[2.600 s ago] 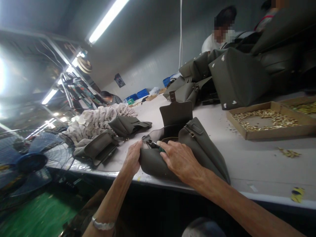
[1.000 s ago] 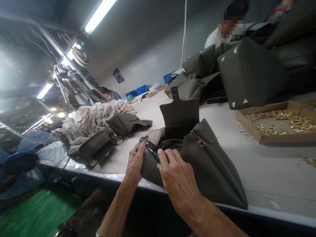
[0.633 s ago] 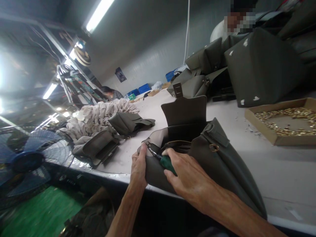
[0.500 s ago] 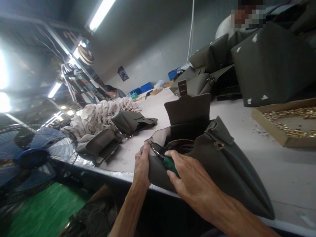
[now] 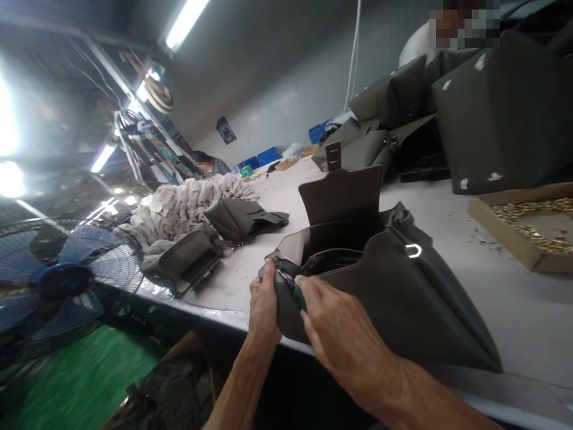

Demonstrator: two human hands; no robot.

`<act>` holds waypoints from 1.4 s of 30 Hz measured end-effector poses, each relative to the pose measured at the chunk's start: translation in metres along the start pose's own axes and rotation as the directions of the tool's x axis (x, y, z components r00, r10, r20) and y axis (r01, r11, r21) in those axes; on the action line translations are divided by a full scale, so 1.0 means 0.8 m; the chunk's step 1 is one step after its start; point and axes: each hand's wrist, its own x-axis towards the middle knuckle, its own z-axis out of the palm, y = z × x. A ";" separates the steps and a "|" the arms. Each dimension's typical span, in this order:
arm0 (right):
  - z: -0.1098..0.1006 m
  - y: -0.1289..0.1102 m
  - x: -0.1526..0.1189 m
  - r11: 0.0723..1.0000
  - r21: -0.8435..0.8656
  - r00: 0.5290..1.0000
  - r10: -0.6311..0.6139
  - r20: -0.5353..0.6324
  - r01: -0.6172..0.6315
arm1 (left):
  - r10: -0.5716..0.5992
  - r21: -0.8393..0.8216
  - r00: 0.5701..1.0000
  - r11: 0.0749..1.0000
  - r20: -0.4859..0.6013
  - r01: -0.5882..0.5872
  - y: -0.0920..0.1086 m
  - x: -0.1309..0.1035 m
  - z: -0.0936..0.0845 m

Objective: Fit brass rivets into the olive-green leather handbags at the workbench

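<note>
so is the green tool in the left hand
No, the right hand grips the green tool, while the left hand holds the bag.

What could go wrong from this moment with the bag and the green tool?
The green-handled tool in the right hand points towards the thumb of the left hand, so a slip might hurt it. Its metal shaft is close to the bag and might scratch it. The bag sits at the table edge and could slide off if released.

The person's left hand (image 5: 264, 301) and right hand (image 5: 335, 316) are both ungloved, with slender fingers. The left forearm (image 5: 244, 382) and right forearm (image 5: 432, 397) are lean and bare from the wrist to the lower edge of the view, each narrowing toward its wrist.
</note>
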 end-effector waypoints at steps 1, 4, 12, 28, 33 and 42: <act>0.001 -0.006 -0.002 0.989 -0.135 0.998 -0.057 0.008 0.058 | 0.002 0.009 1.000 1.000 -0.012 -0.002 0.003 -0.001 0.001; 0.001 -0.020 -0.010 0.899 -0.409 0.986 -0.169 0.007 0.157 | 0.002 0.023 0.999 1.000 -0.037 -0.001 0.011 -0.004 0.004; -0.018 0.009 -0.018 0.987 -0.161 1.000 0.027 0.011 -0.025 | 0.004 -0.052 0.996 0.999 0.090 0.000 0.008 0.000 0.004; -0.009 0.031 -0.008 0.980 0.179 0.996 0.094 -0.006 -0.092 | 0.146 0.041 0.978 0.987 0.151 -0.154 0.005 -0.005 0.004; 0.001 0.046 -0.007 0.976 0.201 0.994 0.097 -0.052 -0.084 | 0.286 0.101 0.944 0.947 0.167 -0.305 -0.007 0.009 0.001; -0.035 0.034 -0.013 0.987 0.155 0.999 0.047 -0.010 -0.045 | 0.352 0.100 0.899 0.916 0.261 -0.388 0.013 -0.003 0.001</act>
